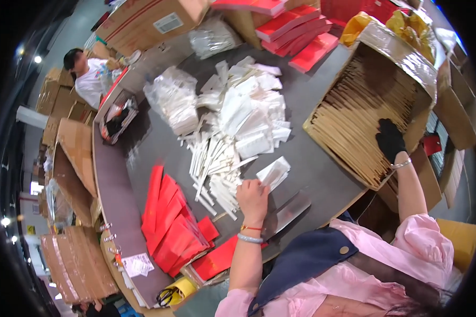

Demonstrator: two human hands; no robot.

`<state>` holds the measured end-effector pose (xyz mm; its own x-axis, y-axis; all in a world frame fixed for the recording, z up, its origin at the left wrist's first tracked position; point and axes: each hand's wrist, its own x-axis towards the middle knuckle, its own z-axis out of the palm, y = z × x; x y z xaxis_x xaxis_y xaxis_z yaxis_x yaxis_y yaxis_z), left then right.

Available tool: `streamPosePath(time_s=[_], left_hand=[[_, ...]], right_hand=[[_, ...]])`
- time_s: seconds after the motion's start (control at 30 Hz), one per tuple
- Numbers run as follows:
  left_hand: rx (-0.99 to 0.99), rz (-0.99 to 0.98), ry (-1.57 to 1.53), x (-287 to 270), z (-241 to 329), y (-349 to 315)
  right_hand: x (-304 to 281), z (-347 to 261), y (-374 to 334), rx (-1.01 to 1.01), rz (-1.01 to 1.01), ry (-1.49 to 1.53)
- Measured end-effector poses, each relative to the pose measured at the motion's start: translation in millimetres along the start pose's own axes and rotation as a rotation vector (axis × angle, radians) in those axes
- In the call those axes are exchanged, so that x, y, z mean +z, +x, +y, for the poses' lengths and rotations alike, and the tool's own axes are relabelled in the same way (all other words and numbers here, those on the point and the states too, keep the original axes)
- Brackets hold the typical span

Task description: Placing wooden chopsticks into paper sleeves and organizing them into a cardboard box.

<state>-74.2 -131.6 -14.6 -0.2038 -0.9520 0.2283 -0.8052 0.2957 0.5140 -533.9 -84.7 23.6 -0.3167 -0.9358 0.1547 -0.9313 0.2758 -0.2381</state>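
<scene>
My left hand (pixel 253 201), bare with a beaded bracelet, is closed beside the pile of small white strips (pixel 217 164). Its fingertips border a white paper packet (pixel 275 173); whether they pinch it I cannot tell. In a black glove, my right hand (pixel 391 140) lies with its fingers apart on thin brown strips (pixel 362 116), packed in rows inside an open cardboard box (pixel 426 58). A long, shiny translucent piece (pixel 293 212) rests on the grey table (pixel 307 132) near my body. Behind the strips is a heap of white paper packets (pixel 248 111).
Red envelopes (pixel 169 222) lie spread at the left front, and red stacks (pixel 296 31) stand at the back. Clear plastic bags (pixel 174 100) sit beside the white heap. Cardboard boxes (pixel 76 261) surround the table. Another person (pixel 87 79) is at the far left.
</scene>
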Motion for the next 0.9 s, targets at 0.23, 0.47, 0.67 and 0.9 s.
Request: streamPosePath(time_s=[0.23, 0.47, 0.67, 0.9], left_hand=[[0.045, 0.084, -0.051, -2.0, -0.8, 1.8], [0.098, 0.055, -0.120, -10.0, 0.3, 5.4], [-0.243, -0.273, -0.414, -76.5, 24.7, -21.2], [0.029, -0.373, -0.034, -68.8, 15.4, -66.9]], right_hand=[[-13.1, -20.0, 10.6, 0.135, -0.206, 0.009], [-3.7, -18.3, 4.0, 0.200, 0.148, 0.102], [-47.5, -81.2, -12.4, 0.001, 0.337, 1.073], [40.0, -201.4, -81.7, -0.268, 0.050, 1.144]])
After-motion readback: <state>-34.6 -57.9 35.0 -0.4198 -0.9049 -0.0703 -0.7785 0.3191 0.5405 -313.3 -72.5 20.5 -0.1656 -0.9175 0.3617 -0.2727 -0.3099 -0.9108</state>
